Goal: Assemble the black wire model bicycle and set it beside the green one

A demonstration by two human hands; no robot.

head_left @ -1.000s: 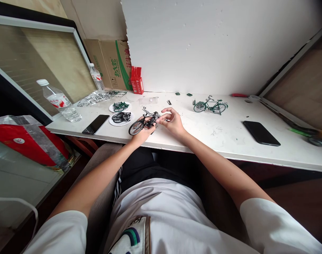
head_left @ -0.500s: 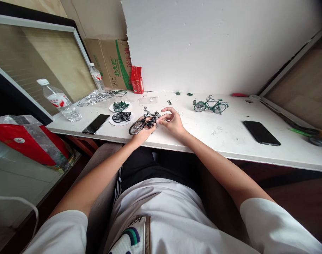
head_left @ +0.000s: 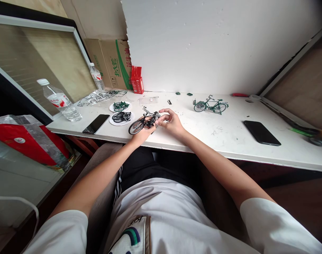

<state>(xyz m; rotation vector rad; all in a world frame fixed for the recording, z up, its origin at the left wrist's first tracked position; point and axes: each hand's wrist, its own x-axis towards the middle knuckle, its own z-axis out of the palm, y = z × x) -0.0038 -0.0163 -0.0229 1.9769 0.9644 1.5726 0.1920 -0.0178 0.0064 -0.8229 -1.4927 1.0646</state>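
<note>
The left hand is clamped on the black bike, holding it just above the front edge of the worktop. The right hand has its fingertips at the bike's rear end (whether they pinch a part there, I cannot tell). The two hands are close together, with the black bike between them. Just left of it, two white plates carry more bike parts, black on the nearer, green on the farther. A green bike stands upright, well off to the right.
</note>
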